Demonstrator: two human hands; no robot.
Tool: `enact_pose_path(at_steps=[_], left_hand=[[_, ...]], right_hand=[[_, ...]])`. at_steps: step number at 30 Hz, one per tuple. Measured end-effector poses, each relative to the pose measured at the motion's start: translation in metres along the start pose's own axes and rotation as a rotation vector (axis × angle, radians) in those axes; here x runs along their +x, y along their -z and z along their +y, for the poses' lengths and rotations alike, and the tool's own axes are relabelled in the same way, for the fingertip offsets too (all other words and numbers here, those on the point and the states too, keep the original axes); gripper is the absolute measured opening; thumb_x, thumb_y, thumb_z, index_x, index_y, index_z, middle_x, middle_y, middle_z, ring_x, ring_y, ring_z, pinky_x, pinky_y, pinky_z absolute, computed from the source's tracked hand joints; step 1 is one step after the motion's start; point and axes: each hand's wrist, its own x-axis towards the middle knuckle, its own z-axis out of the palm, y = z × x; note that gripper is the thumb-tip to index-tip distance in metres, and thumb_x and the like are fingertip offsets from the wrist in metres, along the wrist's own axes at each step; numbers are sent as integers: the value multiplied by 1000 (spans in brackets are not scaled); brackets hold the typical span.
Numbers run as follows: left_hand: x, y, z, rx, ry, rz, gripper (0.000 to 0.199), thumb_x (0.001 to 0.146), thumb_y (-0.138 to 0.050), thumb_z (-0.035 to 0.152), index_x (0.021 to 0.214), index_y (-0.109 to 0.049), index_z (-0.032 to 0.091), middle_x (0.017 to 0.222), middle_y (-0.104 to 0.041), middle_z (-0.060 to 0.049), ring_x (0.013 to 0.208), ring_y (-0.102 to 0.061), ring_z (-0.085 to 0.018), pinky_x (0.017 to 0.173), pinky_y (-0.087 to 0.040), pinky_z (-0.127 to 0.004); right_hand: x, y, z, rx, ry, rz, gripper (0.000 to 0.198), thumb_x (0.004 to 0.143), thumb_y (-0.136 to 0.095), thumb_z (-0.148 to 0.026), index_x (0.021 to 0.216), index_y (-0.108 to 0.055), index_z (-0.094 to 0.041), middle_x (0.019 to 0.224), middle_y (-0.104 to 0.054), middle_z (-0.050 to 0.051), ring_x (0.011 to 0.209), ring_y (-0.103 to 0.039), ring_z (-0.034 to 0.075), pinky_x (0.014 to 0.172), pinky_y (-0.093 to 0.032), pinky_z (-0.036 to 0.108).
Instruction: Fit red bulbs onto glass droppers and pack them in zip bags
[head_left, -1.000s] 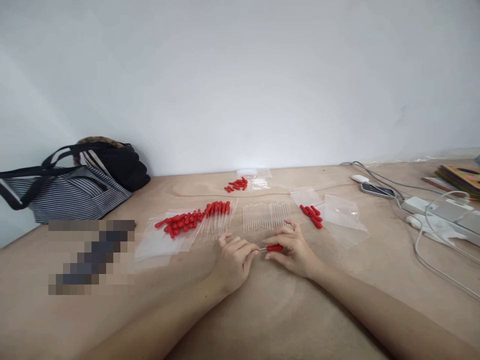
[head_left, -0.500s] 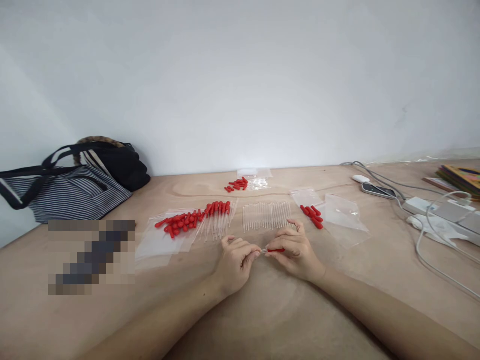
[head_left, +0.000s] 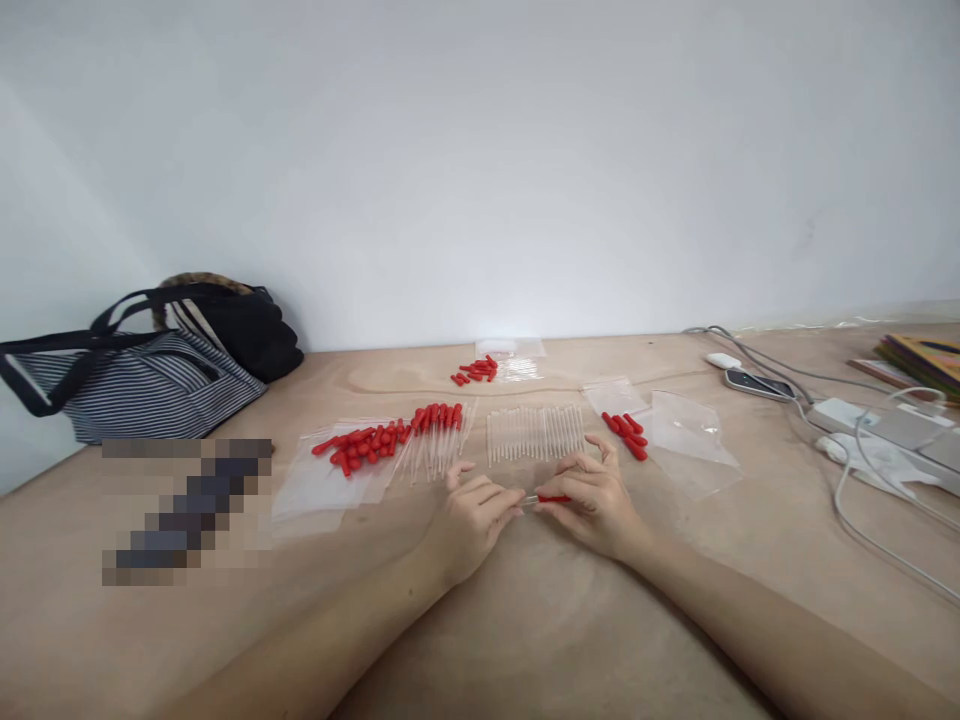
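Between my hands is a clear glass dropper tube, its left part pinched in the closed fingers of my left hand. My right hand grips a red rubber bulb at the tube's right end. How far the tube sits inside the bulb is hidden by my fingers. Just beyond, a row of bare glass tubes lies side by side. Left of them are several droppers with red bulbs fitted and a heap of red bulbs. A few loose red bulbs lie to the right.
Clear plastic bags lie at right and a plastic sheet at left. More red bulbs are near the wall. A striped bag stands far left; a power strip, cables and books are right.
Both hands stay almost in place, holding the tube and bulb. The left fingers have shifted slightly around the tube, and the whole view has moved a little.
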Motion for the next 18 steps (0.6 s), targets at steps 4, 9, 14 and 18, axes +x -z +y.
enact_pose_path(at_steps=[4,9,14,18], left_hand=[[0,-2,2,36,-31,49,17,87,-45,21,82,-62,21,62,-66,4,57,-54,-10,83,-28,-35],[3,2,4,59,-36,27,18,88,-44,21,80,-60,20,64,-65,4,59,-55,-10,84,-28,-34],[15,25,-18,252,134,-57,21,86,-42,19,84,-62,20,77,-66,-1,70,-59,-14,82,-31,-33],[26,48,-50,523,609,-225,26,85,-40,25,82,-65,20,84,-67,-5,82,-60,-22,75,-38,-34]], right_hand=[[0,-4,-1,-9,0,11,9,78,-60,-31,73,-61,-23,59,-65,-6,70,-57,12,98,-15,44],[3,-4,-4,-63,34,-3,14,80,-56,-36,76,-61,-24,66,-67,-5,75,-58,13,98,-14,44],[4,4,2,-261,-112,61,35,75,-57,-45,102,-56,-22,97,-65,5,89,-56,20,95,-19,45],[2,5,10,-332,-212,76,24,78,-54,-35,98,-57,-23,96,-63,4,88,-56,20,92,-23,44]])
